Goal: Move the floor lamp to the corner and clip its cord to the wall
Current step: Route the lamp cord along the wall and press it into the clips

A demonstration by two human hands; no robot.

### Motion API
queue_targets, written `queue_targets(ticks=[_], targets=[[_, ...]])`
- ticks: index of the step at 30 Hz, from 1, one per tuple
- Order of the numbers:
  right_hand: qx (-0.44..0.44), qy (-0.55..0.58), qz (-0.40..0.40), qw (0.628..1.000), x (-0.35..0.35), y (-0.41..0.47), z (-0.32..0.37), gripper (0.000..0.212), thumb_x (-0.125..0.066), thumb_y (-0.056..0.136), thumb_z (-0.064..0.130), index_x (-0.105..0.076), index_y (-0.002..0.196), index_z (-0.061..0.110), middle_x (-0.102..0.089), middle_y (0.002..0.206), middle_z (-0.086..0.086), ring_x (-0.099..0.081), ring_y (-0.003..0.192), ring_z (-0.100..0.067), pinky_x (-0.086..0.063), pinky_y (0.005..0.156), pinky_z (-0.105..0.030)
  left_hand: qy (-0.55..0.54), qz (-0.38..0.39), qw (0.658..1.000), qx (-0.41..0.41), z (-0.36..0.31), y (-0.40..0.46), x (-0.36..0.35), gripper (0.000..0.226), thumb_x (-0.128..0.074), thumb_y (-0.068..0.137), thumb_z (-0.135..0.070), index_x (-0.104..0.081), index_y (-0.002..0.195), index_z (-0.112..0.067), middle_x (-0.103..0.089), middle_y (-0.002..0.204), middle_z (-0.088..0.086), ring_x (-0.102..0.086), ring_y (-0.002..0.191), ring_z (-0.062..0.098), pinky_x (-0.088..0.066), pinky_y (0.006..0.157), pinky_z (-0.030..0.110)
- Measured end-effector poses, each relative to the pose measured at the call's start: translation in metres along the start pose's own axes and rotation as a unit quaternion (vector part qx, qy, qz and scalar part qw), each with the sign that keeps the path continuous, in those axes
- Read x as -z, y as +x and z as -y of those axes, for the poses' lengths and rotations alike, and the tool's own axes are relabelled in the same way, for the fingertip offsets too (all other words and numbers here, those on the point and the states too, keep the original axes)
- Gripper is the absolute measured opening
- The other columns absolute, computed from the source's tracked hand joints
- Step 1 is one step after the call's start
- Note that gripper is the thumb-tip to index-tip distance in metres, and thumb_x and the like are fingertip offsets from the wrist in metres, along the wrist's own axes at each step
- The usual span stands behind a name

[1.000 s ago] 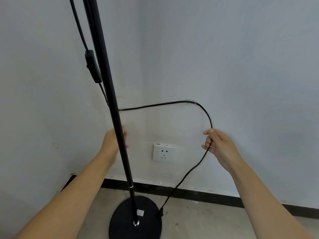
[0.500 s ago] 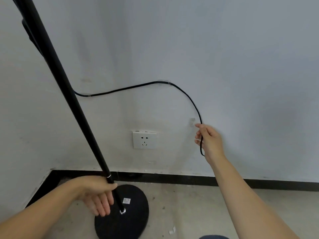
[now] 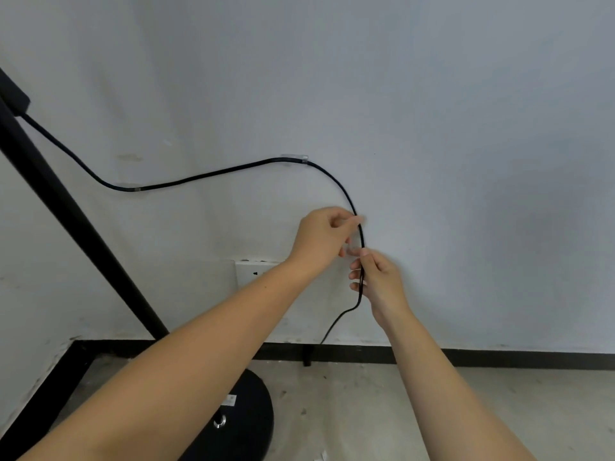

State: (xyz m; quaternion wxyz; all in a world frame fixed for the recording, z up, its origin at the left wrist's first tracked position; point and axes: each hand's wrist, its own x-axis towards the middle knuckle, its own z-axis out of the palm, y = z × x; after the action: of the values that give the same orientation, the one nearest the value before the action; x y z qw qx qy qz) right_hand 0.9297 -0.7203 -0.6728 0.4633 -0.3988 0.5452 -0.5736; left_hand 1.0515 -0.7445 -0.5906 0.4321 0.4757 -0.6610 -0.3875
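Observation:
The black floor lamp pole (image 3: 63,207) slants up to the left from its round black base (image 3: 246,424) on the floor by the corner. Its black cord (image 3: 213,174) runs along the white wall through two clear clips (image 3: 294,158), then curves down to the right. My left hand (image 3: 324,236) pinches the cord at the wall, where a third clear clip (image 3: 353,242) shows between my hands. My right hand (image 3: 377,282) grips the cord just below it. Below my right hand the cord hangs toward the skirting.
A white wall socket (image 3: 253,272) sits left of my hands, partly behind my left forearm. A black skirting (image 3: 499,359) runs along the wall foot above the concrete floor (image 3: 349,407). The inline switch (image 3: 15,101) hangs at the far left.
My left hand has let go of the lamp pole and come up to the cord beside my right hand. The view has shifted right, so the pole sits further left.

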Motion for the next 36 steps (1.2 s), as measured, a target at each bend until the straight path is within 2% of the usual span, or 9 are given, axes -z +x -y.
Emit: queue_targets(ticks=[3, 9, 14, 20, 24, 27, 30, 32, 36], targets=[[-0.034, 0.023, 0.016, 0.999, 0.001, 0.002, -0.002, 0.032, -0.049, 0.096, 0.032, -0.073, 0.092, 0.011, -0.06, 0.066, 0.001, -0.056, 0.055, -0.012, -0.051, 0.056, -0.025, 0.052, -0.012, 0.999, 0.0, 0.003, 0.009, -0.01, 0.028, -0.064, 0.085, -0.034, -0.067, 0.067, -0.013, -0.058, 0.05, -0.003, -0.048, 0.034, 0.008, -0.044, 0.046, 0.023], [-0.086, 0.104, 0.075, 0.988, -0.003, 0.001, -0.009, 0.035, -0.046, 0.096, 0.038, -0.073, 0.085, 0.019, -0.062, 0.065, 0.003, -0.058, 0.057, -0.011, -0.051, 0.06, -0.025, 0.251, -0.032, 0.967, -0.037, 0.003, 0.012, -0.013, 0.038, -0.055, 0.087, -0.037, -0.069, 0.07, -0.006, -0.07, 0.065, 0.013, -0.062, 0.055, 0.027, -0.053, 0.059, 0.038], [-0.116, 0.154, 0.1, 0.976, -0.014, -0.012, -0.026, 0.036, -0.035, 0.101, 0.029, -0.068, 0.103, 0.014, -0.069, 0.097, -0.011, -0.066, 0.096, -0.022, -0.05, 0.096, -0.037, 0.221, -0.053, 0.973, -0.038, 0.007, 0.011, -0.014, 0.036, -0.056, 0.085, -0.033, -0.068, 0.068, -0.004, -0.069, 0.064, 0.014, -0.064, 0.061, 0.029, -0.053, 0.062, 0.04], [-0.084, 0.065, 0.108, 0.988, -0.046, -0.016, -0.013, 0.034, -0.033, 0.102, 0.029, -0.064, 0.098, 0.015, -0.075, 0.076, 0.007, -0.071, 0.078, -0.008, -0.055, 0.082, -0.028, 0.065, -0.04, 0.997, -0.004, 0.027, 0.003, 0.005, 0.029, -0.061, 0.086, -0.033, -0.065, 0.064, -0.014, -0.057, 0.047, -0.006, -0.055, 0.044, 0.012, -0.051, 0.06, 0.033], [-0.087, 0.045, 0.116, 0.988, -0.052, -0.016, -0.006, 0.036, -0.033, 0.102, 0.024, -0.063, 0.1, 0.005, -0.072, 0.095, -0.011, -0.071, 0.087, -0.019, -0.056, 0.085, -0.035, 0.063, -0.063, 0.996, 0.015, 0.069, -0.026, 0.029, 0.02, -0.047, 0.091, -0.009, -0.061, 0.078, -0.016, -0.062, 0.071, -0.004, -0.062, 0.071, 0.017, -0.048, 0.068, 0.021], [-0.106, -0.046, 0.17, 0.979, -0.057, -0.021, -0.013, 0.034, -0.038, 0.1, 0.02, -0.062, 0.106, -0.004, -0.069, 0.107, -0.016, -0.068, 0.1, -0.021, -0.059, 0.081, -0.032, 0.021, 0.013, 0.997, 0.075, 0.112, -0.061, 0.037, 0.038, -0.039, 0.091, 0.002, -0.055, 0.096, -0.032, -0.059, 0.096, -0.01, -0.057, 0.093, 0.008, -0.041, 0.073, 0.003], [-0.082, -0.168, 0.175, 0.967, -0.062, -0.022, -0.022, 0.029, -0.042, 0.099, 0.02, -0.066, 0.103, 0.005, -0.068, 0.107, -0.007, -0.063, 0.102, -0.015, -0.053, 0.084, -0.029, 0.065, 0.116, 0.977, 0.166, 0.151, -0.077, 0.037, 0.038, -0.039, 0.096, -0.009, -0.042, 0.132, -0.022, -0.053, 0.12, 0.0, -0.05, 0.106, 0.011, -0.039, 0.082, 0.014], [-0.087, -0.179, 0.17, 0.965, -0.064, -0.018, -0.022, 0.026, -0.042, 0.099, 0.018, -0.067, 0.099, 0.009, -0.065, 0.098, -0.005, -0.061, 0.096, -0.016, -0.055, 0.078, -0.027, 0.109, 0.166, 0.962, 0.19, 0.169, -0.084, 0.037, 0.034, -0.039, 0.098, -0.015, -0.044, 0.131, -0.016, -0.055, 0.126, 0.006, -0.052, 0.11, 0.015, -0.041, 0.089, 0.021], [-0.153, -0.123, 0.204, 0.959, -0.079, -0.015, -0.028, 0.028, -0.041, 0.098, 0.01, -0.065, 0.086, 0.002, -0.067, 0.076, -0.009, -0.068, 0.072, -0.017, -0.06, 0.062, -0.021, 0.14, 0.101, 0.969, 0.174, 0.183, -0.088, 0.036, 0.041, -0.048, 0.095, -0.018, -0.04, 0.135, -0.015, -0.045, 0.134, 0.006, -0.044, 0.125, 0.018, -0.037, 0.108, 0.032]])
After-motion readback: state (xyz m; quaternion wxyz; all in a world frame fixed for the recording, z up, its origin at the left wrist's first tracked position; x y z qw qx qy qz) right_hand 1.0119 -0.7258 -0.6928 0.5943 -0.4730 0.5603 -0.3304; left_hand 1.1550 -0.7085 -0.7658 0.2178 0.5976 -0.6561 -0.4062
